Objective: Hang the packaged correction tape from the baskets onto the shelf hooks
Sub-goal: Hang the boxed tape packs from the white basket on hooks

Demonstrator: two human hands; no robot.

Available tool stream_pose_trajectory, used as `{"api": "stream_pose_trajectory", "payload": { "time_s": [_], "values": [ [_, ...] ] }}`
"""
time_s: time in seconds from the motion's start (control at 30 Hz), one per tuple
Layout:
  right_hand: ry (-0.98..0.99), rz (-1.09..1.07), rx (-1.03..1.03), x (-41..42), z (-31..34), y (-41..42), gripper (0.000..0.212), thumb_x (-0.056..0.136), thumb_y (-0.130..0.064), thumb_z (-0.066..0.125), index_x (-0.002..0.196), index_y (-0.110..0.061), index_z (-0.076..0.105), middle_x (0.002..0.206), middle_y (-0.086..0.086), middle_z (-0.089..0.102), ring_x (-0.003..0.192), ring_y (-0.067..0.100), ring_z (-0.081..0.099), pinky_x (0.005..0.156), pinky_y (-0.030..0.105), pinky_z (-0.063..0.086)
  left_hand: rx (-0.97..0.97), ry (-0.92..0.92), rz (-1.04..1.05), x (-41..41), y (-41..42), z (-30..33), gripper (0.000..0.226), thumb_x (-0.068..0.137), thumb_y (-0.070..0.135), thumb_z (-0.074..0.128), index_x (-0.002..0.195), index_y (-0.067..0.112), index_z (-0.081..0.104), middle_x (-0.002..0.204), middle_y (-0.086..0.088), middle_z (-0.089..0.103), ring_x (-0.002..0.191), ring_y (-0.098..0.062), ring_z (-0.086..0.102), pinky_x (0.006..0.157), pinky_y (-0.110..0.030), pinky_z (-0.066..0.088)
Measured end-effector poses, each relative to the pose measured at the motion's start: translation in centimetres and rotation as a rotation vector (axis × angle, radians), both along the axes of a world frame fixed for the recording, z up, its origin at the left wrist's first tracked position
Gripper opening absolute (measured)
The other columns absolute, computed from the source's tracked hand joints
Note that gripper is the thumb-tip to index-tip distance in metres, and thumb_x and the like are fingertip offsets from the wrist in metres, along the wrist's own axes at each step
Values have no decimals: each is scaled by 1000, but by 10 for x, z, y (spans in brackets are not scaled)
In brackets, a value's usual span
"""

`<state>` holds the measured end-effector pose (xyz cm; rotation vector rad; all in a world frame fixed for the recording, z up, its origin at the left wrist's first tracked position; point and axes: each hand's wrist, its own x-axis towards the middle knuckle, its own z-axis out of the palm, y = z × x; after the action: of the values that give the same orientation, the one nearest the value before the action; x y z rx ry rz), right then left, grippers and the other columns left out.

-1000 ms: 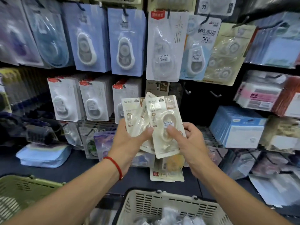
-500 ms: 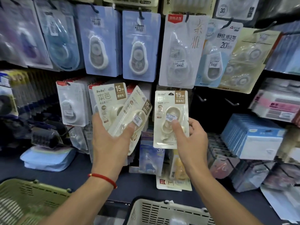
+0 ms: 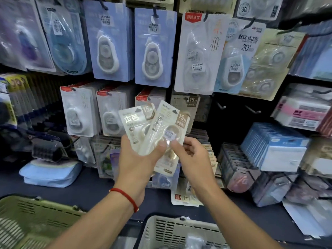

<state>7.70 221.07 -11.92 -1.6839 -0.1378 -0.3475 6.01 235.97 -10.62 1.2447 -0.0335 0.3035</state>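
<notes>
My left hand (image 3: 136, 164) grips a fanned bundle of cream correction tape packs (image 3: 133, 121) in front of the shelf. My right hand (image 3: 195, 159) is beside it and pinches the front pack (image 3: 179, 121) of the fan, thumb on its clear blister. Just behind and above the fan, a matching cream pack (image 3: 193, 103) hangs on a shelf hook. To its right, two bare hooks (image 3: 220, 106) (image 3: 253, 110) stick out of the dark panel. Rows of other correction tape packs hang above and to the left.
A white basket (image 3: 172, 229) stands at the bottom centre with wrapped items inside, and a green basket (image 3: 36, 218) at the bottom left. Blue boxes (image 3: 274, 146) and stacked stationery fill the right shelf. A light blue pouch (image 3: 50, 175) lies on the left.
Half a second ago my right hand held a single cream pack up by the hook. Now that hand has come back down to the bundle and pinches its front pack.
</notes>
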Motion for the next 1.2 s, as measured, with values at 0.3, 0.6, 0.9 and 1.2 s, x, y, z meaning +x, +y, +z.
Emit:
{"api": "stream_pose_trajectory", "payload": {
  "time_s": [0.3, 0.6, 0.9, 1.2],
  "values": [
    [-136, -113, 121, 5, 14, -27, 32, 94, -39, 73, 124, -35, 61, 108, -8, 80, 99, 14, 78, 86, 48, 64, 100, 16, 163, 12, 9, -5, 37, 97, 13, 70, 127, 34, 61, 109, 18, 75, 93, 4, 72, 62, -12, 55],
    [-189, -165, 44, 12, 16, -34, 27, 95, -42, 76, 116, -47, 58, 94, -24, 79, 86, -1, 77, 67, 13, 56, 184, -39, 357, 9, 9, 3, 33, 94, 18, 68, 101, 48, 56, 99, 24, 72, 86, 7, 70, 62, -19, 59],
    [-41, -62, -294, 3, 10, -25, 23, 102, -50, 59, 120, -39, 68, 114, -20, 73, 111, -1, 64, 94, 22, 52, 154, -134, 193, 9, -15, 2, 52, 90, 7, 77, 118, 42, 48, 115, 11, 70, 96, 5, 71, 73, -14, 57],
    [-34, -47, 76, 5, 15, -27, 29, 104, -47, 59, 119, -26, 69, 116, -4, 78, 111, 15, 73, 101, 50, 57, 367, -119, -22, 9, -39, -3, 65, 82, 35, 69, 143, 45, 51, 115, 13, 72, 106, -9, 70, 96, -39, 59]
  ]
}}
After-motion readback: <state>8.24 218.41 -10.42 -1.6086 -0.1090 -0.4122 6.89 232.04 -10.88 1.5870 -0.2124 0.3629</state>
